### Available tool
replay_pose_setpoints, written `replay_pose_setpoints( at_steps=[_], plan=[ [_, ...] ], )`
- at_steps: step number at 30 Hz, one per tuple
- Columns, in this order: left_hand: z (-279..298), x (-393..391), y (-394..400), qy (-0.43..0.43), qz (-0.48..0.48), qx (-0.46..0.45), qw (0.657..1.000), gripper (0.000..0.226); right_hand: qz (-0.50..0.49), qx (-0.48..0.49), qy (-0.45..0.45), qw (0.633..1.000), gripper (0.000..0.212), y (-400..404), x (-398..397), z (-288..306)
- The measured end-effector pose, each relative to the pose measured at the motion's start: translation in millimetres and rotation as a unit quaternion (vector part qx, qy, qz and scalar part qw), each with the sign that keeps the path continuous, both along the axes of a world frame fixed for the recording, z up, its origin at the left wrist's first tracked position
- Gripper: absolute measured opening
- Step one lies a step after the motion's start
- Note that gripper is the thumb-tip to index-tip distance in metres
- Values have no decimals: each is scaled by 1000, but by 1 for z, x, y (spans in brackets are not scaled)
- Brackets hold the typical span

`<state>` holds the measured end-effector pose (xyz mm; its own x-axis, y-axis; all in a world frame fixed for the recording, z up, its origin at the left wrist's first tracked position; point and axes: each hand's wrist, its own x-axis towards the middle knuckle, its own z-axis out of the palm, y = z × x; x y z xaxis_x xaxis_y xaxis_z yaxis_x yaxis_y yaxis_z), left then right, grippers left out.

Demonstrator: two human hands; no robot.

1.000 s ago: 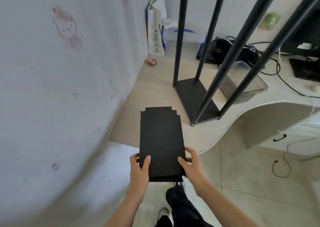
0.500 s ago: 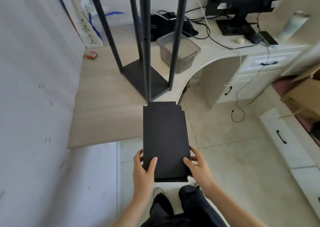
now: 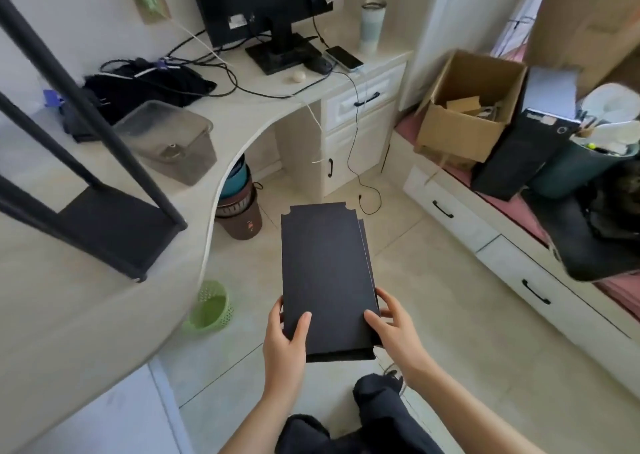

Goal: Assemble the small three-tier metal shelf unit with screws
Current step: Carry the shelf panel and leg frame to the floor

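Both hands, left hand (image 3: 285,341) and right hand (image 3: 393,329), pinch near end of black shelf panels (image 3: 325,273), held over floor, right of frame (image 3: 114,225) on desk (image 3: 69,315). Stacked panels look loose, could slide apart

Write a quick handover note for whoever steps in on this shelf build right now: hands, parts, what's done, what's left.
Left hand: grips the near left edge of the black shelf panels, thumb on top.
Right hand: grips the near right edge the same way.
Parts: it looks like two stacked panels, held flat over the floor, clear of the desk. The frame stands on the desk, to the left.
Done: bottom shelf and black poles are joined.
Left: fit the held panels as upper tiers and screw them in. No screws in view.
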<state>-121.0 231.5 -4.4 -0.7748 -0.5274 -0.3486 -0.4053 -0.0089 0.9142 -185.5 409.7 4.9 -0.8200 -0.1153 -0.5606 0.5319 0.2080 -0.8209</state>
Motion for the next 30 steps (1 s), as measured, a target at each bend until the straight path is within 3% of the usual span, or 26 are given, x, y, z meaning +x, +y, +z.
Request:
replay_pose_setpoints(
  at_steps=[18, 30],
  plan=[
    [-39, -212, 188, -64, -173, -5, 983, 59, -119, 31, -37, 992, 51, 204, -159, -38],
    [-154, -316, 232, -139, -291, -5, 946, 53, -187, 28, -112, 976, 52, 255, -235, -151]
  ],
)
